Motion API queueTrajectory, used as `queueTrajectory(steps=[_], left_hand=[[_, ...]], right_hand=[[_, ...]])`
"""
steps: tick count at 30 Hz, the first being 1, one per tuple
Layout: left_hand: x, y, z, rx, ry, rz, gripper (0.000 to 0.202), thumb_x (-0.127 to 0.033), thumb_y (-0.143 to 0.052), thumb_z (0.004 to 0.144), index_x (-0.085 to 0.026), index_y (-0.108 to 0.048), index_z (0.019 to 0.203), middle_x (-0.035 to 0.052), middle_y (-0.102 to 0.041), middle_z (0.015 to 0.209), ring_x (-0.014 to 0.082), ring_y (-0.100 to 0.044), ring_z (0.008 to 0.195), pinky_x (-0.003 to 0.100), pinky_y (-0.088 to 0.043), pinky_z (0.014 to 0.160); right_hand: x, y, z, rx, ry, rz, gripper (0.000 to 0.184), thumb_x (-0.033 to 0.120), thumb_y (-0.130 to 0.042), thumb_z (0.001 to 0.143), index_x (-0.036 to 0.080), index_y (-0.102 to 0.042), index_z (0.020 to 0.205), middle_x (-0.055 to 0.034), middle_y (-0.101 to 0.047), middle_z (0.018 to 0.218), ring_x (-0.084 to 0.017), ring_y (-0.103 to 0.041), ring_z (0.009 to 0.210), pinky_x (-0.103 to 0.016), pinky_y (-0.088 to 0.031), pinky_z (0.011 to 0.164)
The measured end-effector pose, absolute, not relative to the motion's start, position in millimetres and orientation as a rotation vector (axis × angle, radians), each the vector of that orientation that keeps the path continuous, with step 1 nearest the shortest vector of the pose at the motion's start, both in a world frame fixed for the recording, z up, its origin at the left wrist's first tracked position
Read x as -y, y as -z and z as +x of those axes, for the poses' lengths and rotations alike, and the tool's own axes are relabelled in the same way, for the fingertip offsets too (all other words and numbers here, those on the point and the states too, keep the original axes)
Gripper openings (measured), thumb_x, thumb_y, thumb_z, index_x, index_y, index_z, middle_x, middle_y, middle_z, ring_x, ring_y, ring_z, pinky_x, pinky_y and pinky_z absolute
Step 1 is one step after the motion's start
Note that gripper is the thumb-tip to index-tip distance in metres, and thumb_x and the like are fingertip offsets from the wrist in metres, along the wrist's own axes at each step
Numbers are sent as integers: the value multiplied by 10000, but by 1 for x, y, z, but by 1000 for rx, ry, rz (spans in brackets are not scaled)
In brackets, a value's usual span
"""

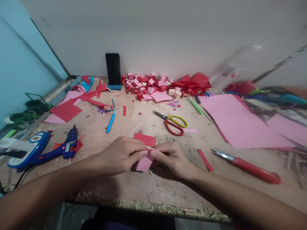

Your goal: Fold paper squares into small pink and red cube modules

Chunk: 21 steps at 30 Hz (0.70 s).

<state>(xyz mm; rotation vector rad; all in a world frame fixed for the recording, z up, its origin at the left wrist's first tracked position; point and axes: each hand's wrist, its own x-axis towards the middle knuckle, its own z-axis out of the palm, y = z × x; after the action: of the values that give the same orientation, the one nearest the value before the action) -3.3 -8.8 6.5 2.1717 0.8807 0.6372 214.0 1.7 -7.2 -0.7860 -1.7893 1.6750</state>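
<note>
One left hand [123, 156] and one right hand [172, 157] pinch pink paper [145, 163] over the table [177, 195], near one pair of scissors [171, 121]; fingers [137, 147] hide whether one red piece [145, 139] joins it.

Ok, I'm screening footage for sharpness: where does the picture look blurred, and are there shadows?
Head view: the clear plastic item at upper right is badly smeared; head view: the scissors nearer the middle look sharper; head view: soft, dark shadows lie on the tabletop below the left hand and right hand.
</note>
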Motion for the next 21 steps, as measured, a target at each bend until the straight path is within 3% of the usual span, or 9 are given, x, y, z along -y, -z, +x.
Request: queueTrajectory(steps=[4,7,12,21], left_hand=[[9,-8,-4,-907,-643,2160,318,-280,-501,995,-168,-509,698,-35,-486,631,103,-443,584,257,-320,593],[9,-8,-4,-912,-622,2134,283,-292,-476,1015,-170,-541,768,-28,-535,680,106,-481,615,251,-335,606],[9,-6,-3,-948,-589,2156,300,-306,-420,1046,-175,-563,818,-15,-584,731,118,-522,656,258,-364,645],[10,2,-6,-817,-600,2545,307,-233,-370,1037,-157,-585,832,42,-617,775,158,-531,683,302,-371,652]], right_hand=[[-2,8,214,1808,-1709,-739,488,413,-566,992,183,-460,575,56,-373,501,-77,-332,456,-219,-273,423],[-2,8,214,1799,-1737,-768,487,429,-564,994,176,-484,586,63,-363,509,-74,-315,462,-218,-264,428],[-3,8,215,1877,-1705,-781,437,431,-632,960,138,-613,636,44,-424,555,-81,-345,511,-223,-287,466],[-2,5,213,1854,-1668,-854,385,434,-674,928,127,-716,701,1,-560,565,-110,-462,524,-233,-371,476]])
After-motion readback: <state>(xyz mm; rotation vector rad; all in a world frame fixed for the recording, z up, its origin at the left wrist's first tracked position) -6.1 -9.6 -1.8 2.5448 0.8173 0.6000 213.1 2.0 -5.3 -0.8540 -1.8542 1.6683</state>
